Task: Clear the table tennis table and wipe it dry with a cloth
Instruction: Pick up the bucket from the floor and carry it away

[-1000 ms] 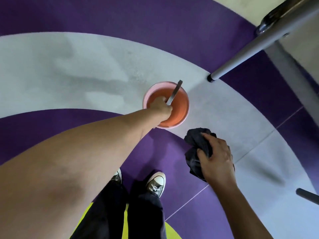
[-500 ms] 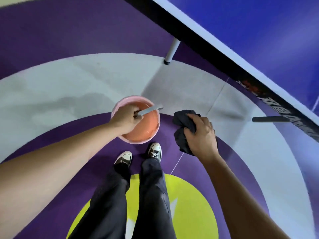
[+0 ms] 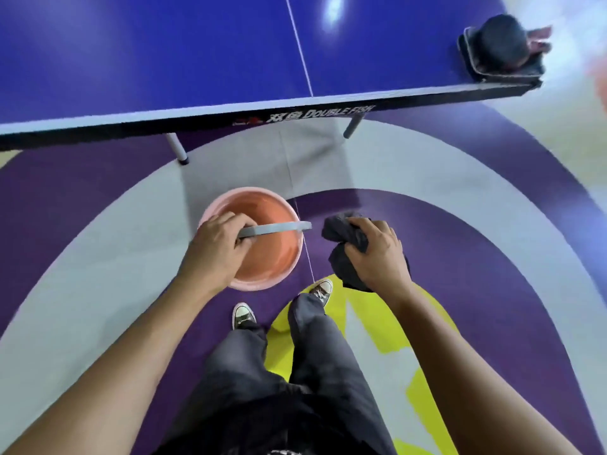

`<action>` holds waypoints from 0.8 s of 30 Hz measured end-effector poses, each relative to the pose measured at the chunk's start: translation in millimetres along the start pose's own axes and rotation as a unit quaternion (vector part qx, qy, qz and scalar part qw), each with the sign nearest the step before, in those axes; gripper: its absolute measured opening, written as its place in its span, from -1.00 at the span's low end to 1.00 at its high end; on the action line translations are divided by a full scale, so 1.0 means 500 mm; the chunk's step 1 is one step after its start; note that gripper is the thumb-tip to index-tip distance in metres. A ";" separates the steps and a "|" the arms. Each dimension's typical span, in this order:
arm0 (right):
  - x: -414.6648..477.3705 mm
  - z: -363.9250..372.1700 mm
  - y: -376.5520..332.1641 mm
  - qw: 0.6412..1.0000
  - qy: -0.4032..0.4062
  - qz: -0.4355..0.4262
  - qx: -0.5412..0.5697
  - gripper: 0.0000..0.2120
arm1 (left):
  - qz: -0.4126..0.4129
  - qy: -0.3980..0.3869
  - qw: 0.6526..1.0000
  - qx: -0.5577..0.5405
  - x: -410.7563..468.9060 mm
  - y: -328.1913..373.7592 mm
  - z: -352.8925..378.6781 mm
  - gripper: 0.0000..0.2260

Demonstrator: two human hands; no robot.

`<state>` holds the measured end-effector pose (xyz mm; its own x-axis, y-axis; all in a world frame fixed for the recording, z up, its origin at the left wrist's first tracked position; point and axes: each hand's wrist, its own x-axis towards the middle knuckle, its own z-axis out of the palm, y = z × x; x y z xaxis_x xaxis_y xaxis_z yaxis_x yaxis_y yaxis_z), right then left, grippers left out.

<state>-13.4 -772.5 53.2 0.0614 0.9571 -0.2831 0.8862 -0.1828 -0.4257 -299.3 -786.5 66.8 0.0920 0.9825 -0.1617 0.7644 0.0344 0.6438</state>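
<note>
left hand (image 3: 218,249) curls round the handle (image 3: 279,227) of the pink bucket (image 3: 269,261), right hand (image 3: 377,256) clutches the dark cloth (image 3: 345,233), both short of the desk (image 3: 164,60) and its near edge. blue top wide open, dark bundle (image 3: 499,47) at its right corner.

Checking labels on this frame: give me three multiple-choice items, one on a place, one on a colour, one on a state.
1. Where does the dark bundle lie?
A) on the table, at its corner on the right of the view
B) under the table
C) on the floor

2. What colour is the table top?
A) green
B) blue
C) red

3. What is the right hand doing?
A) hanging empty
B) resting flat on the table
C) gripping the dark cloth

Answers:
1 A: the bundle sits on the top, by the corner edge.
2 B: the top is blue with a white line.
3 C: the fingers curl round the cloth, while the left hand holds the bucket by its handle.
</note>
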 end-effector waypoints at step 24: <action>-0.151 -0.517 0.686 0.911 0.281 0.228 0.199 -0.58 | 0.207 -0.059 0.976 -0.045 0.184 0.923 0.206 -0.94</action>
<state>404.7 -849.4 150.9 0.7060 0.7045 -0.0719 0.4798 -0.5506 -0.6831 127.9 -699.2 271.9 0.4574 0.8881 0.0448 0.5870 -0.3394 0.7350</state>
